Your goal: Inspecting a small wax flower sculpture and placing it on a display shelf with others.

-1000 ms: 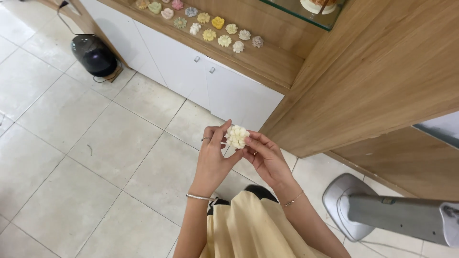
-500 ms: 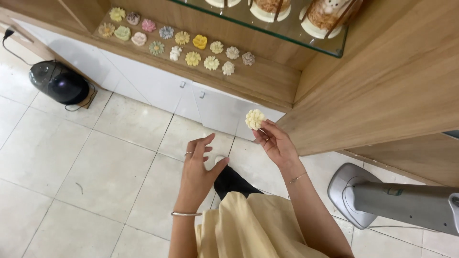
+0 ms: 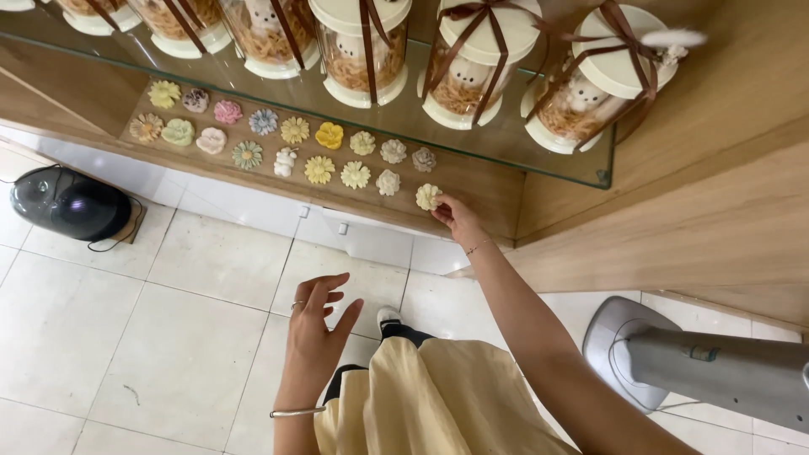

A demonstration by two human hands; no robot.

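The right hand (image 3: 455, 217) reached forward to the wooden shelf (image 3: 497, 190) and pinched a pale yellow flower ornament (image 3: 427, 196) between fingertips and thumb, with the flower resting on or just above the shelf surface at the right end of the front row; whether it was fully seated could not be told. The left hand (image 3: 313, 324) hung released above the tiled floor (image 3: 168, 312), fingers spread and holding nothing, a thin bangle (image 3: 297, 412) on the wrist. Two rows of small flower ornaments (image 3: 295, 143) in mixed colours lay across the shelf to the left, the nearest being a white flower (image 3: 388, 181) just beside the held one. A glass shelf (image 3: 539, 152) ran directly overhead, carrying ribbon-tied jars (image 3: 590, 80). To do this step well, in my judgement, the flower should be set flat in line with the front row, spaced from its white neighbour as the others are spaced, and the fingers should open upward only slightly so the knuckles stay clear of the glass edge. A dark round appliance (image 3: 72, 202) sat on the floor at left, and a grey fan base (image 3: 632, 345) stood at right.
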